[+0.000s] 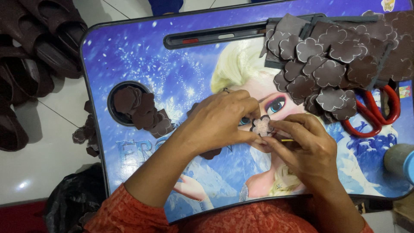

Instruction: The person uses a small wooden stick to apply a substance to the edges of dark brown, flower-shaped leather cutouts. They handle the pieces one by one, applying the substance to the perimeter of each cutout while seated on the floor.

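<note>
Orange patterned sleeves frame the bottom edge. Above the blue picture-printed counter, the left hand and right hand both pinch a small brown flower-shaped foam cutout between curled fingertips. More brown flower cutouts lie piled beside red-handled scissors.

One head cam — looks steeply down, close over the lap table — no 2nd view.

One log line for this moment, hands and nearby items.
left hand: pinching brown flower cutout | right hand: pinching same cutout | cutout pile: upper right of tray | red scissors: beside pile
</note>
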